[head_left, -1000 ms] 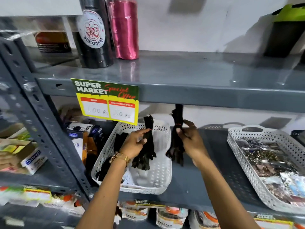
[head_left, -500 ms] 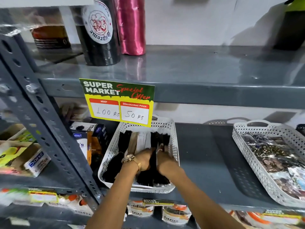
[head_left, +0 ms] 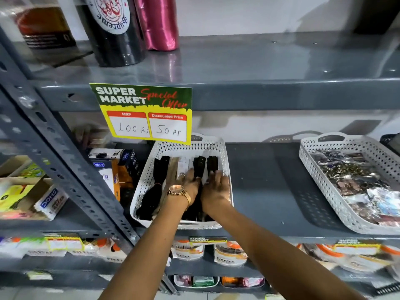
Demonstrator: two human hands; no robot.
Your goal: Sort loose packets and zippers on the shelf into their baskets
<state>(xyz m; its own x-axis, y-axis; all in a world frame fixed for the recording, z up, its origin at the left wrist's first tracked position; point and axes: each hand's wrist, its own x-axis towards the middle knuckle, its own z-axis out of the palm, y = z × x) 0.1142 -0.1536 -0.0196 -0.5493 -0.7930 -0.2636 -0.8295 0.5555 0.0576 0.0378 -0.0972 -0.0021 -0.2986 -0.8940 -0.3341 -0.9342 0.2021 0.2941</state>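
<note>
A white perforated basket (head_left: 225,153) stands on the grey middle shelf (head_left: 270,180) and holds several bundles of black zippers (head_left: 156,185) lying lengthwise. Both my hands are inside it. My left hand (head_left: 190,188), with a gold watch on the wrist, rests fingers apart on one black bundle (head_left: 199,165). My right hand (head_left: 216,188) lies flat over the rightmost bundle (head_left: 212,163). Neither hand closes around anything. A second white basket (head_left: 311,163) at the right holds shiny loose packets (head_left: 355,178).
A yellow-green price sign (head_left: 147,113) hangs from the upper shelf edge, over the zipper basket's far rim. Small boxes (head_left: 112,167) stand left of that basket, behind a slanted steel post (head_left: 65,161). Black (head_left: 114,29) and pink (head_left: 158,20) rolls stand above. Packaged goods (head_left: 229,254) fill the lower shelf.
A second ago each hand held a black zipper bundle upright above the shelf. Both bundles have come down into the left basket, and my hands now lie flat on them.
</note>
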